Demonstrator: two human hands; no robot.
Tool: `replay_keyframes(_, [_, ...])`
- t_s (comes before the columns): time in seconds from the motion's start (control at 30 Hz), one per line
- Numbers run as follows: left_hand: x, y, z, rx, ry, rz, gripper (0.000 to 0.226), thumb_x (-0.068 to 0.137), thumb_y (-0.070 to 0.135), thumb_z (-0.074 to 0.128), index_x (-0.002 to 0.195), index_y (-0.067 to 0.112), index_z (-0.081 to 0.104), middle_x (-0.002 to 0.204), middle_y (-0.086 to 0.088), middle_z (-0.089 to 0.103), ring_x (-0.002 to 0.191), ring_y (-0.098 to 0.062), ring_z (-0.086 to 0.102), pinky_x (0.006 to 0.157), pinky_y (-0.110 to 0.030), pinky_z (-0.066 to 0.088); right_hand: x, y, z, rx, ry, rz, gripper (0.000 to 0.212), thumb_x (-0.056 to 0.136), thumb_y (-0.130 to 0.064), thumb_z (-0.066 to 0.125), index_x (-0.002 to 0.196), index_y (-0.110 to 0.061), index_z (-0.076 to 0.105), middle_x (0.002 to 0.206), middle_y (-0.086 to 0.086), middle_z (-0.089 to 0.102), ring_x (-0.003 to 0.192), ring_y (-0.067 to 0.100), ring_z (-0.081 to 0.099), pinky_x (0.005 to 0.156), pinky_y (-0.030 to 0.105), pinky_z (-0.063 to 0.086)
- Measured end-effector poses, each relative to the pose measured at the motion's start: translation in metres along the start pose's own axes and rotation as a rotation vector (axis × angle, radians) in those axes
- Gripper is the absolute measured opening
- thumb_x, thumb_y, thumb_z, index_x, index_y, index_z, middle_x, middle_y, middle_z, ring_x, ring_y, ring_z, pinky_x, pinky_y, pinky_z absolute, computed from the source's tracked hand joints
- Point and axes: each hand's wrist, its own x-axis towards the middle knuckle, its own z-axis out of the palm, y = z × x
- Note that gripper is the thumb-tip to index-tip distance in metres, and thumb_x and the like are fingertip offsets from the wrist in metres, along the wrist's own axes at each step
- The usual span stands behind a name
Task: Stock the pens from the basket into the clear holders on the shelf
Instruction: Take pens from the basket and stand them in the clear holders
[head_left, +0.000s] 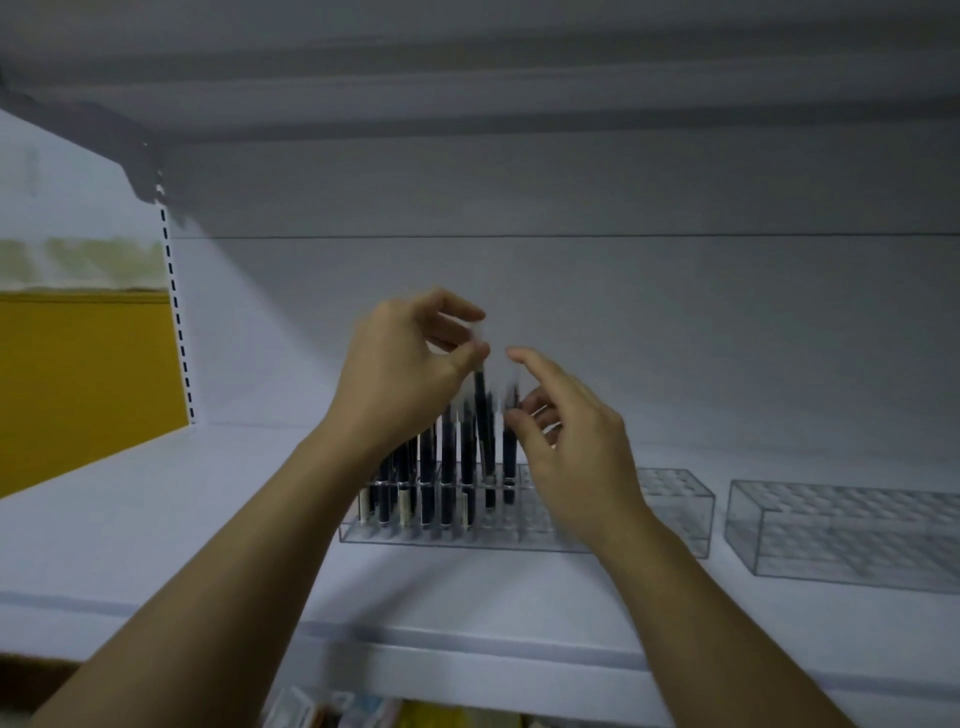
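A clear holder (452, 532) stands on the white shelf (156, 519), its left half filled with several dark upright pens (447, 467). My left hand (410, 364) hovers above the holder and pinches the pale top end of one dark pen (482, 410), which hangs upright over the row. My right hand (566, 431) is beside it on the right, fingers loosely curled near another upright pen (510, 452); whether it touches that pen is blurred. The basket is not in view.
A second clear holder (841, 530) with no pens stands to the right on the same shelf. An upper shelf (467, 104) hangs overhead. A slotted upright (176, 312) and a yellow panel (78, 374) bound the left side. Packaged goods (363, 712) lie below.
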Motion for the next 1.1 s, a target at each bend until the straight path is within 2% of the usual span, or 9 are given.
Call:
replay_keyframes(0.1, [0.0, -0.003, 0.007, 0.113, -0.131, -0.05, 0.016, 0.087, 0.031, 0.067, 0.103, 0.029, 0.065, 0.099, 0.015, 0.064, 0.092, -0.001, 0.059, 0.08, -0.02, 0.046, -0.001, 0.006, -0.003, -0.021, -0.109, 0.09, 0.057, 0.097, -0.023, 0.054, 0.143, -0.049, 0.032, 0.083, -0.015, 0.056, 0.072, 0.003, 0.057, 0.065, 0.018, 0.046])
replay_keyframes(0.2, [-0.003, -0.01, 0.014, 0.26, -0.1, -0.068, 0.008, 0.087, 0.034, 0.065, 0.095, 0.032, 0.067, 0.124, 0.007, 0.056, 0.117, -0.014, 0.049, 0.1, -0.031, 0.036, -0.004, 0.007, -0.003, -0.081, -0.173, 0.106, 0.057, 0.098, -0.022, 0.051, 0.144, -0.049, 0.031, 0.08, -0.015, 0.058, 0.066, 0.002, 0.056, 0.057, 0.012, 0.039])
replay_keyframes(0.3, [-0.005, -0.012, 0.014, 0.358, -0.048, -0.021, 0.008, 0.088, 0.037, 0.064, 0.095, 0.034, 0.066, 0.126, 0.008, 0.057, 0.122, -0.016, 0.046, 0.111, -0.046, 0.029, -0.005, 0.004, -0.004, -0.095, -0.178, 0.11, 0.064, 0.096, -0.016, 0.052, 0.146, -0.049, 0.028, 0.082, -0.01, 0.06, 0.064, 0.008, 0.056, 0.058, 0.017, 0.045])
replay_keyframes(0.43, [-0.01, -0.009, 0.013, 0.47, -0.047, 0.026, 0.015, 0.089, 0.041, 0.061, 0.103, 0.035, 0.065, 0.128, 0.01, 0.057, 0.127, -0.016, 0.043, 0.117, -0.051, 0.015, -0.007, 0.001, -0.005, -0.089, -0.176, 0.123, 0.074, 0.093, -0.012, 0.056, 0.147, -0.049, 0.021, 0.082, -0.008, 0.061, 0.062, 0.008, 0.054, 0.061, 0.022, 0.049])
replay_keyframes(0.57, [-0.019, -0.003, 0.013, 0.525, -0.064, 0.048, 0.026, 0.09, 0.039, 0.061, 0.115, 0.035, 0.062, 0.131, 0.01, 0.055, 0.131, -0.017, 0.038, 0.119, -0.051, 0.009, -0.012, -0.001, -0.006, -0.046, -0.171, 0.174, 0.076, 0.092, -0.011, 0.059, 0.149, -0.045, 0.021, 0.086, -0.01, 0.062, 0.073, 0.009, 0.06, 0.072, 0.028, 0.055])
replay_keyframes(0.67, [-0.027, 0.0, 0.011, 0.539, -0.092, 0.069, 0.037, 0.09, 0.04, 0.059, 0.127, 0.036, 0.056, 0.137, 0.011, 0.051, 0.135, -0.015, 0.033, 0.119, -0.049, 0.005, -0.022, -0.003, -0.009, 0.01, -0.183, 0.223, 0.076, 0.092, -0.016, 0.062, 0.149, -0.043, 0.02, 0.107, -0.013, 0.057, 0.092, 0.007, 0.059, 0.086, 0.027, 0.053])
replay_keyframes(0.73, [-0.034, 0.001, 0.008, 0.529, -0.073, 0.093, 0.043, 0.09, 0.038, 0.059, 0.132, 0.035, 0.052, 0.14, 0.009, 0.048, 0.136, -0.016, 0.032, 0.12, -0.046, 0.006, -0.032, -0.006, -0.014, 0.0, -0.194, 0.207, 0.074, 0.093, -0.021, 0.061, 0.149, -0.044, 0.019, 0.119, -0.016, 0.048, 0.106, 0.004, 0.052, 0.093, 0.024, 0.046])
replay_keyframes(0.9, [-0.057, 0.009, 0.003, 0.494, 0.029, 0.188, 0.043, 0.085, 0.027, 0.069, 0.126, 0.023, 0.06, 0.132, 0.0, 0.057, 0.131, -0.023, 0.042, 0.116, -0.043, 0.016, -0.056, -0.016, -0.031, -0.071, -0.172, 0.129, 0.065, 0.094, -0.026, 0.06, 0.146, -0.045, 0.025, 0.14, -0.016, 0.038, 0.125, 0.005, 0.043, 0.102, 0.023, 0.037])
replay_keyframes(1.1, [-0.108, 0.016, 0.006, 0.456, 0.056, 0.234, 0.045, 0.072, 0.018, 0.08, 0.114, 0.018, 0.067, 0.116, -0.002, 0.065, 0.114, -0.027, 0.056, 0.1, -0.043, 0.04, -0.091, -0.036, -0.054, -0.142, -0.137, 0.075, 0.06, 0.093, -0.031, 0.059, 0.145, -0.043, 0.031, 0.14, -0.017, 0.039, 0.127, 0.006, 0.039, 0.104, 0.022, 0.034])
